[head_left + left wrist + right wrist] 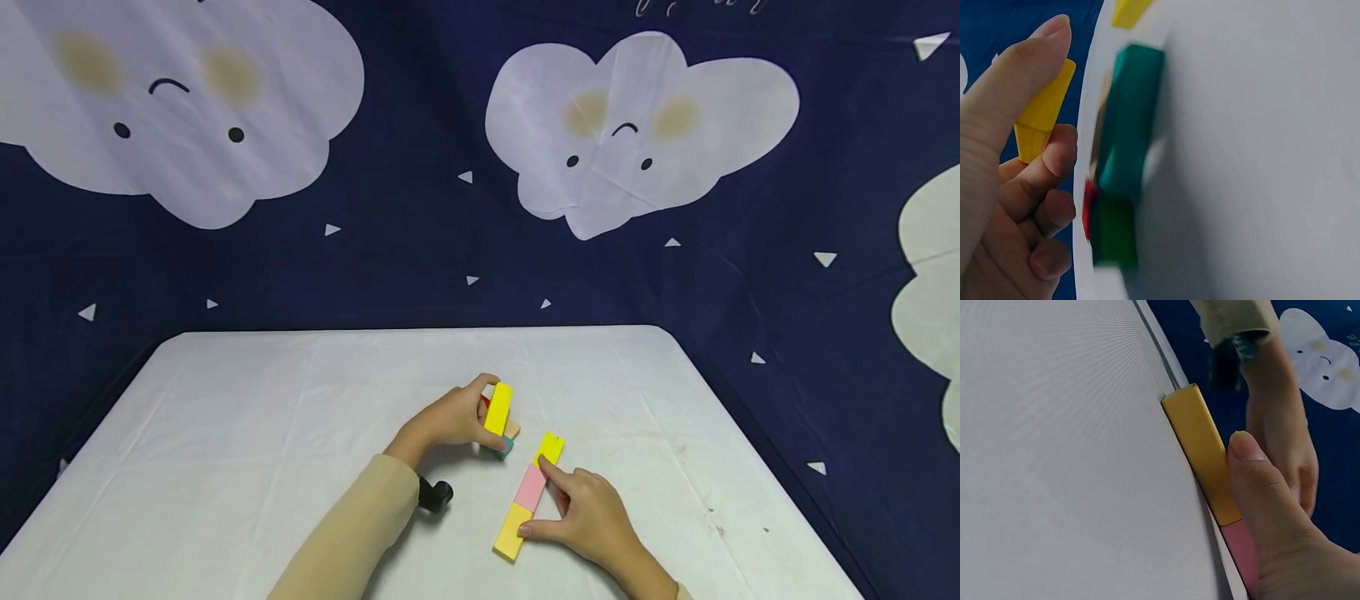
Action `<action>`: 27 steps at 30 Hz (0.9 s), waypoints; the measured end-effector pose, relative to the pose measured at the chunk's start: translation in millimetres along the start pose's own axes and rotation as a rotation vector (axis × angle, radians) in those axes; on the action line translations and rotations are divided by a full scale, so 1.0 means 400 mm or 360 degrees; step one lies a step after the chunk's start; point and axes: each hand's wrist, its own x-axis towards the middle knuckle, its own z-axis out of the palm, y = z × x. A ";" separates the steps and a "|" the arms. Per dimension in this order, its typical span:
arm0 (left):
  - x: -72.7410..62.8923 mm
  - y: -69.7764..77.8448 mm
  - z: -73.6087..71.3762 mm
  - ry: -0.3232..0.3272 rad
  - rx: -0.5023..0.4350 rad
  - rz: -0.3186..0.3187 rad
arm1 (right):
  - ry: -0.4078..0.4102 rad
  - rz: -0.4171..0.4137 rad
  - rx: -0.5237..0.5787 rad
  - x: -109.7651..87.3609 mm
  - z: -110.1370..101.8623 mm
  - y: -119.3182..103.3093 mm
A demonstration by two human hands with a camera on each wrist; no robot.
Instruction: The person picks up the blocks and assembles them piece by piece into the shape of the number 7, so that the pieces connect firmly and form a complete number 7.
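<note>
Yellow block [498,408] sits just right of centre in the head view, pinched lengthwise between the thumb and index finger of the left hand [450,417]. In the left wrist view the other fingers of this hand curl loosely toward the palm. Close by in that view, a teal block [1132,119] stands mid-frame with a green block [1115,231] just below it, both blurred; a red block [1087,209] and a tan block [1100,128] show partly along their left side. Whether the held block touches any of these I cannot tell.

Lower centre in the head view, 3 blocks lie end to end in a slanting row: a bright yellow block [553,446], a pink block [531,488] and a deeper yellow block [512,533]. The right hand [596,512] touches this row with its thumb and index finger spread apart, thumb against the deeper yellow block, index fingertip at the bright yellow block. A white table [225,458] fills the lower frame; a navy backdrop [412,250] with white clouds fills the top.
</note>
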 end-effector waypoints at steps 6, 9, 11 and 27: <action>0.052 0.041 0.021 -0.0006 -0.0098 -0.0044 | 0.0013 -0.0003 0.0005 -0.002 0.002 0.001; 0.071 0.055 0.040 0.0027 -0.0146 -0.0110 | 0.0019 -0.0014 0.0001 -0.003 0.003 0.000; 0.081 0.064 0.053 0.0051 -0.0127 -0.0152 | 0.0033 -0.0025 0.0002 -0.003 0.003 0.000; 0.116 0.098 0.091 0.0064 0.0297 -0.0255 | 0.0064 -0.0071 0.0007 0.001 -0.005 -0.002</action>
